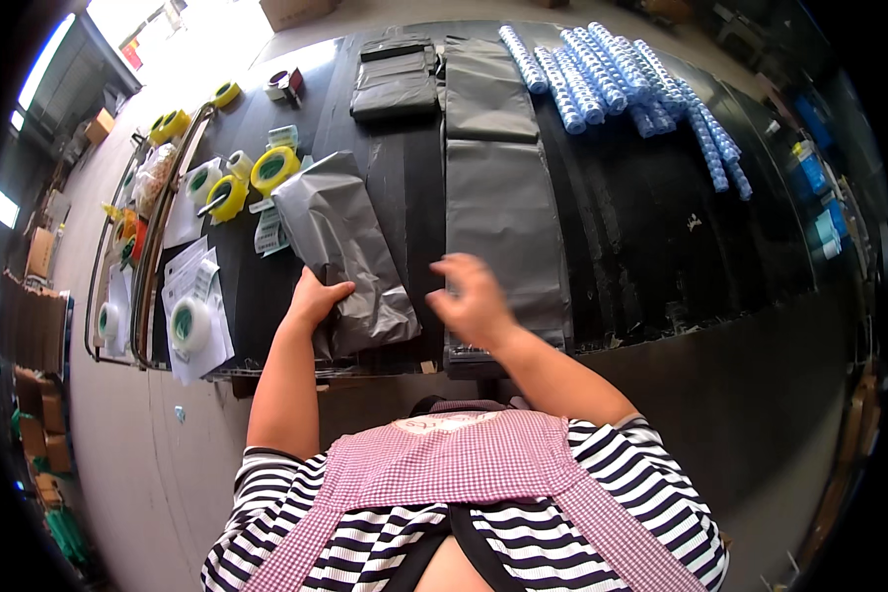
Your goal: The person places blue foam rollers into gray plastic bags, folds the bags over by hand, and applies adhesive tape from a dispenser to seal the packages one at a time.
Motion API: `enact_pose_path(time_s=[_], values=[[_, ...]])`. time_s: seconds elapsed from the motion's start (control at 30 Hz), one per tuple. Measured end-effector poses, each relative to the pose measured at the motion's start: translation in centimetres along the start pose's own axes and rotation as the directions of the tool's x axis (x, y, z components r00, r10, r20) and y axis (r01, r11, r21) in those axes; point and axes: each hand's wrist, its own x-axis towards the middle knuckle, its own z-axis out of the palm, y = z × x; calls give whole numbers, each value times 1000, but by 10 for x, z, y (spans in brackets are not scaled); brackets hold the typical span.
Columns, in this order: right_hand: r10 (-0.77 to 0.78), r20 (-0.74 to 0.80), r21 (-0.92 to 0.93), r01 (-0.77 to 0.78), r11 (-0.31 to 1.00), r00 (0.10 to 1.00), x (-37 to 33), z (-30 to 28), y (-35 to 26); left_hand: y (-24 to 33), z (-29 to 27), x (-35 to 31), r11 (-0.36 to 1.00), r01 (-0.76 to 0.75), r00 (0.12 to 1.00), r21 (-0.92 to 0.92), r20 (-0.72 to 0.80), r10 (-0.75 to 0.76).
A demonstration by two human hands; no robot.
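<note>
A grey plastic mailing bag (350, 232), creased and bulging a little, lies tilted on the black table in front of me. My left hand (318, 301) grips its left edge near the lower end, with the thumb on top. To the right of it, a long flat stack of grey mailing bags (503, 212) runs away from the table's near edge. Just over that stack's left side is my right hand (472, 301), slightly blurred, its fingers bent and apart with nothing seen between them.
Blue-and-white patterned rolls (602, 74) lie at the far right. Folded dark bags (395, 84) sit at the far middle. Yellow tape rolls (274, 170), labels (269, 232), and a clear tape roll (191, 324) on papers are at the left, beside a metal rack (158, 247).
</note>
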Motion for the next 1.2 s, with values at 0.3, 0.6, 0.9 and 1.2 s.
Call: enact_pose_path(time_s=[0.3, 0.6, 0.9, 1.2], values=[[690, -225, -376, -714, 590, 688, -57, -93, 69, 12, 14, -16, 990, 126, 988, 61, -102, -120], [814, -184, -385, -802, 457, 552, -26, -101, 53, 47, 112, -23, 935, -178, 928, -307, 265, 263], [761, 77, -23, -762, 647, 644, -30, -114, 139, 106, 191, -39, 987, -112, 986, 115, 135, 96], [660, 170, 130, -680, 721, 732, -34, -152, 132, 136, 225, -56, 984, 119, 991, -132, 71, -110]])
